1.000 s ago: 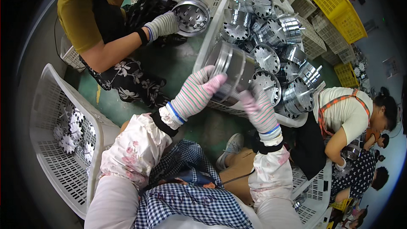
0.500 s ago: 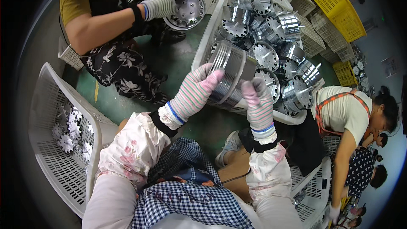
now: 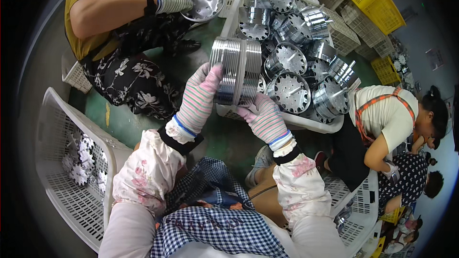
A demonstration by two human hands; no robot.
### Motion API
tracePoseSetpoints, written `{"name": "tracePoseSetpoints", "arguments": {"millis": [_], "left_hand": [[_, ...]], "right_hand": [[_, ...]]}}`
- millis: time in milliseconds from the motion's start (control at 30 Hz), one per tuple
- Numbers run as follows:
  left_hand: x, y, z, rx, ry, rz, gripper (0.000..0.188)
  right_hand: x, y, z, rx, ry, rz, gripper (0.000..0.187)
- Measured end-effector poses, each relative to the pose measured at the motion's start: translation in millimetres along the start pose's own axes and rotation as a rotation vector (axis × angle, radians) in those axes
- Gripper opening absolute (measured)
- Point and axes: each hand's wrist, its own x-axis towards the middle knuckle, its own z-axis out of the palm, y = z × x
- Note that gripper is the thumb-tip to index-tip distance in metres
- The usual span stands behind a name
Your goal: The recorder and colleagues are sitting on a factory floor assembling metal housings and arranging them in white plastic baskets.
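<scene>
A shiny ribbed metal cylinder (image 3: 236, 69) is held up before me, lying on its side with a raised band around its middle. My left hand (image 3: 197, 98), in a striped knit glove, grips its left end with the thumb on the ribbed side. My right hand (image 3: 265, 117), gloved alike, pinches the cylinder's lower right edge; its fingertips are partly hidden. Just behind is a white crate (image 3: 306, 122) heaped with silvery metal drums (image 3: 290, 93), several with notched end discs and a rod sticking out.
A white crate (image 3: 50, 129) with star-shaped metal pieces (image 3: 85, 160) stands at my left. Across from me a co-worker's gloved hand (image 3: 174, 2) holds a round metal dish (image 3: 204, 1). Another person (image 3: 382, 114) bends at the right beside a white crate (image 3: 366, 210). Yellow crates (image 3: 373, 0) stand farther back.
The cylinder has moved left and turned, so its ribbed side faces me more squarely. My right hand has gone left and down to its lower edge. The person at the right has raised an arm.
</scene>
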Motion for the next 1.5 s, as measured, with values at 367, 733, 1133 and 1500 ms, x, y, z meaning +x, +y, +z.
{"name": "tracePoseSetpoints", "arguments": {"millis": [367,733,1133,1500], "left_hand": [[-10.8,1.8,3.2,0.01,0.038,0.045,0.034],[-2.2,4.0,3.4,-0.362,-0.17,-0.093,0.045],[-1.3,-2.8,20.4,-0.155,-0.276,-0.07,0.041],[-30.5,-3.4,21.8,0.14,-0.493,0.017,0.045]], "right_hand": [[-9.1,-33.5,7.6,-0.059,0.243,0.015,0.031],[-50.1,-30.5,-32.5,-0.192,0.521,0.062,0.036],[-518.8,-8.0,-241.9,-0.543,1.665,0.638,0.061],[-209.1,-26.0,-161.3,0.76,0.913,0.384,0.06]]}}
